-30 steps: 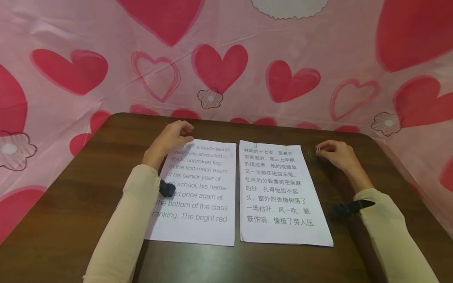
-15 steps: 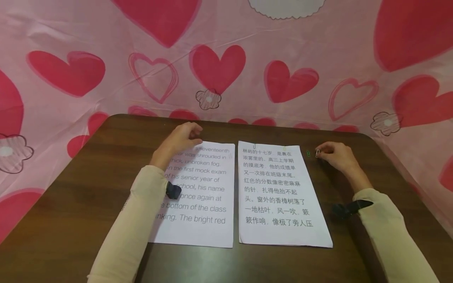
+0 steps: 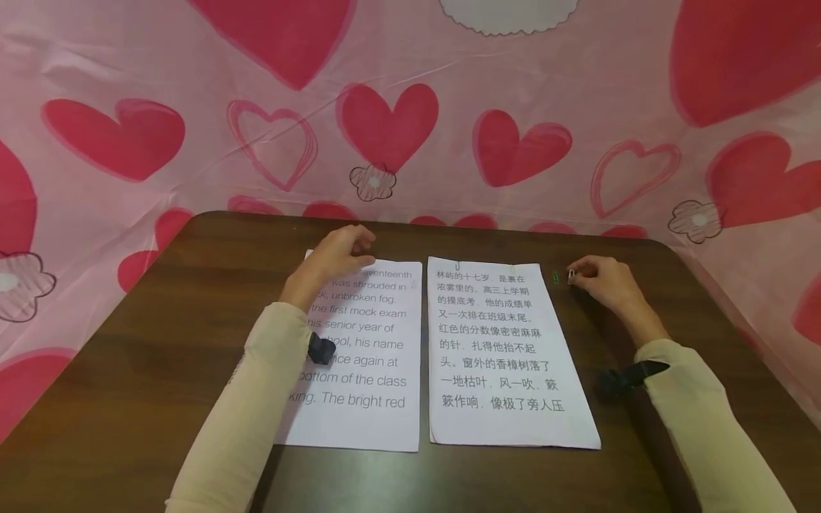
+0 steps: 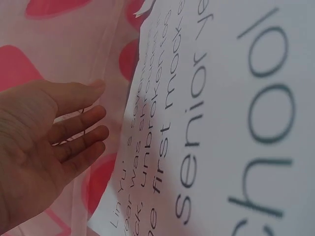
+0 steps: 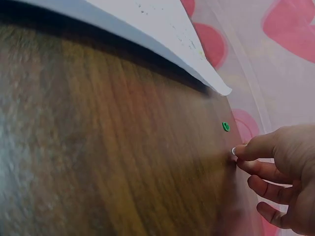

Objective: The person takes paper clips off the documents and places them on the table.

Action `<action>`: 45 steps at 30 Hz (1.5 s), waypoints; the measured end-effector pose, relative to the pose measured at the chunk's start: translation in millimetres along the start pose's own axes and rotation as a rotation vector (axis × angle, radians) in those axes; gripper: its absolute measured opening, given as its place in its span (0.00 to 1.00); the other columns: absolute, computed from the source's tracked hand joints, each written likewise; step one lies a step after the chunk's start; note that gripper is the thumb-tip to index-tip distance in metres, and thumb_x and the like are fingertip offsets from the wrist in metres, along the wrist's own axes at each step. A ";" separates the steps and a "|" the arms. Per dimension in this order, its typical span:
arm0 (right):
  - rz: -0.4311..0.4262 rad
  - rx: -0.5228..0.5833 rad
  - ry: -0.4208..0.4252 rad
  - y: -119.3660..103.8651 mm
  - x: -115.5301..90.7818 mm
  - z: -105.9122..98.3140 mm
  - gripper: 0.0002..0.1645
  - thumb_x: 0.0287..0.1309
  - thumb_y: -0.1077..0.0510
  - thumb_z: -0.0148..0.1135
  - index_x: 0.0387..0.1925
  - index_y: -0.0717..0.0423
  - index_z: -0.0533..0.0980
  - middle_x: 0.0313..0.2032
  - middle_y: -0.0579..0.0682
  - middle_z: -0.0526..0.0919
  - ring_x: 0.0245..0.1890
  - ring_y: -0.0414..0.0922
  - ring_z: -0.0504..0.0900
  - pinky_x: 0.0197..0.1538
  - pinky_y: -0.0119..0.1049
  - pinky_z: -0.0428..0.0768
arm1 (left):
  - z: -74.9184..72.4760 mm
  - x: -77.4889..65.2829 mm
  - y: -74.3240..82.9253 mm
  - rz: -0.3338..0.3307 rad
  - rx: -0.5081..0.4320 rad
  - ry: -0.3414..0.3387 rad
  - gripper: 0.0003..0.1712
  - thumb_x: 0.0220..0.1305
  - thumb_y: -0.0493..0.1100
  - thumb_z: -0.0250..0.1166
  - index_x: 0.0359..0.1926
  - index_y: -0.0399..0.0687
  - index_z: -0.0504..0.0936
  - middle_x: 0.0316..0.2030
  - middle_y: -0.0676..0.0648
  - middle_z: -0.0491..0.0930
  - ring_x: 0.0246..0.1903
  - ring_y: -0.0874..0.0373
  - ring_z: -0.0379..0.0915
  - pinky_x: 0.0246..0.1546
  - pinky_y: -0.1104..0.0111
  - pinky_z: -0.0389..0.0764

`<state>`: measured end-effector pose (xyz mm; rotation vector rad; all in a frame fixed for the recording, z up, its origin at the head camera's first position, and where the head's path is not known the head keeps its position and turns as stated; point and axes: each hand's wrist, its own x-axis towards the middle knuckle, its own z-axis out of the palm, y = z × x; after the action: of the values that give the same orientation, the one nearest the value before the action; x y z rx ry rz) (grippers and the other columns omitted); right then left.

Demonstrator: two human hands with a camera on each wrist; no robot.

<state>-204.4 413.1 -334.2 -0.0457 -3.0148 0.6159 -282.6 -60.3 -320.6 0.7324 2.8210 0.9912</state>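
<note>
My right hand (image 3: 603, 281) pinches a small white paper clip (image 3: 571, 276) between thumb and forefinger, at the table right of the papers. Just left of those fingertips a green paper clip (image 5: 226, 126) lies on the wood. My left hand (image 3: 335, 255) hovers over the upper left of the sheets printed in English (image 3: 353, 433), holding nothing. In the left wrist view its fingers (image 4: 83, 140) are loosely extended. Right of these lies a stack of sheets printed in Chinese (image 3: 513, 433), with a paper clip (image 3: 457, 266) on its top edge.
Both stacks lie side by side on a dark wooden table (image 3: 141, 342), a narrow gap between them. Behind the table's far edge hangs a pink cloth (image 3: 256, 57) with red hearts. A dark strap (image 3: 641, 374) goes round my right wrist.
My left hand has moved right over the English sheets, covering more of their upper left. The right hand stays in nearly the same place, with the white paper clip turned slightly.
</note>
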 end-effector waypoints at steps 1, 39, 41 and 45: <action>-0.003 -0.002 0.002 0.3 -0.2 0.1 0.17 0.67 0.56 0.62 0.52 0.62 0.80 0.44 0.68 0.85 0.43 0.60 0.82 0.40 0.41 0.75 | 1.1 0.5 0.4 0.000 -0.004 -0.001 0.25 0.64 0.37 0.67 0.61 0.34 0.75 0.54 0.35 0.80 0.54 0.42 0.75 0.64 0.52 0.73; -0.015 0.045 0.108 -11.9 -5.9 1.0 0.19 0.69 0.51 0.60 0.53 0.61 0.80 0.43 0.65 0.85 0.40 0.56 0.80 0.42 0.43 0.74 | 50.5 36.4 34.8 -0.046 -0.048 -0.051 0.24 0.67 0.43 0.67 0.61 0.37 0.76 0.51 0.39 0.81 0.49 0.48 0.75 0.61 0.57 0.77; -0.015 0.067 0.099 -16.7 -3.5 2.7 0.20 0.69 0.51 0.60 0.54 0.61 0.79 0.44 0.64 0.85 0.39 0.55 0.80 0.41 0.42 0.74 | 51.0 38.5 35.6 -0.044 -0.043 -0.034 0.24 0.67 0.44 0.67 0.60 0.37 0.77 0.51 0.39 0.81 0.49 0.48 0.75 0.61 0.57 0.77; -0.021 0.103 0.073 -26.1 1.4 5.7 0.22 0.69 0.51 0.60 0.56 0.61 0.78 0.46 0.64 0.84 0.40 0.55 0.80 0.42 0.40 0.75 | 51.5 41.7 38.2 -0.043 -0.054 -0.019 0.24 0.66 0.44 0.68 0.59 0.38 0.77 0.51 0.39 0.81 0.50 0.47 0.76 0.61 0.57 0.76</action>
<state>-206.6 387.0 -329.1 -0.0308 -2.9054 0.7498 -292.8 14.3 -334.2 0.6684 2.7696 1.0433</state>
